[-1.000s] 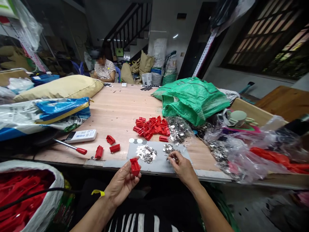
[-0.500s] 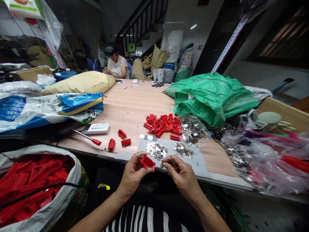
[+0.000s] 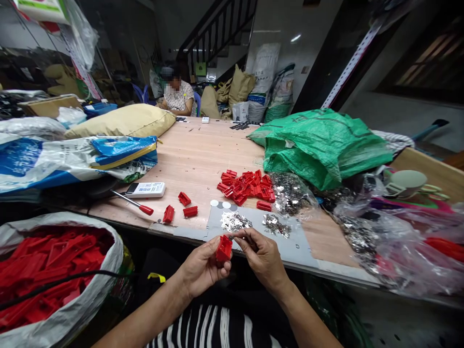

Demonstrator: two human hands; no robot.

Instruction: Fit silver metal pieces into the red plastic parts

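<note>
My left hand [image 3: 201, 266] is closed around a small red plastic housing [image 3: 224, 249], gripping it with thumb and fingers just in front of the table edge. At the top of that housing, the pinched fingers of my right hand [image 3: 263, 256] bring a small metal piece [image 3: 231, 237] against it or very near; contact is hard to tell. A thin tool seen in the right hand earlier is mostly hidden now. Just beyond the hands, a bright pile of metal pieces [image 3: 234, 221] and a duller pile of metal pieces [image 3: 276, 225] lie on a grey sheet [image 3: 300, 249].
A heap of red housings [image 3: 246, 187] lies farther back, with several loose ones to its left. A red-handled metal rod [image 3: 146, 210] rests near a white device [image 3: 148, 190]. Left stands a sack of red parts [image 3: 116, 251]; right, a green sack [image 3: 322, 145]. A person [image 3: 179, 96] sits opposite.
The right hand has moved left, carrying the metal piece to the red housing. My left hand has turned the housing more upright, with its fingers now underneath.
</note>
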